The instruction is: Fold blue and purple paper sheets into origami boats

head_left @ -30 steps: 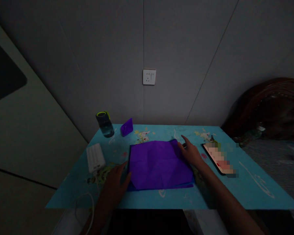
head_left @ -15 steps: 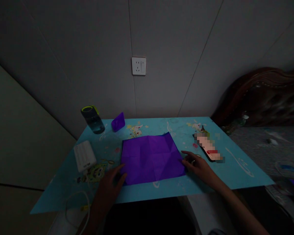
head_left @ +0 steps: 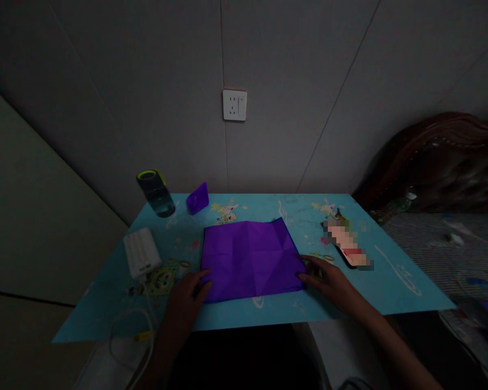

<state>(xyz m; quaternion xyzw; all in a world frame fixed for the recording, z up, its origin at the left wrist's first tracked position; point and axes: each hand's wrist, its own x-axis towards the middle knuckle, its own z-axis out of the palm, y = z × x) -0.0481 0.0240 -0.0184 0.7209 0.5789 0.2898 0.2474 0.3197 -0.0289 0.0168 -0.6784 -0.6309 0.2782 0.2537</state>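
A creased purple sheet (head_left: 250,260), which looks like paper, lies nearly flat on the light blue table. Its far right corner lifts slightly. My left hand (head_left: 187,295) rests by the sheet's near left side, thumb and forefinger apart with their tips on its edge. On the opposite side, my right hand (head_left: 327,281) has its thumb on the sheet's near right edge and its forefinger stretched farther up that side. Both hands are open and pinch nothing visibly. A small folded purple piece (head_left: 198,199) stands at the back of the table.
A dark bottle with a lime rim (head_left: 156,194) stands back left. Nearer is a white box-shaped device (head_left: 142,253) with a white cable (head_left: 150,309) running off the front edge. A phone-like object (head_left: 345,244), partly pixelated, lies right. A wall socket (head_left: 235,105) is above.
My right hand has moved slightly left, its forefinger now at the sheet's side edge instead of beyond it. My left hand has barely moved. The camera view has shifted a little.
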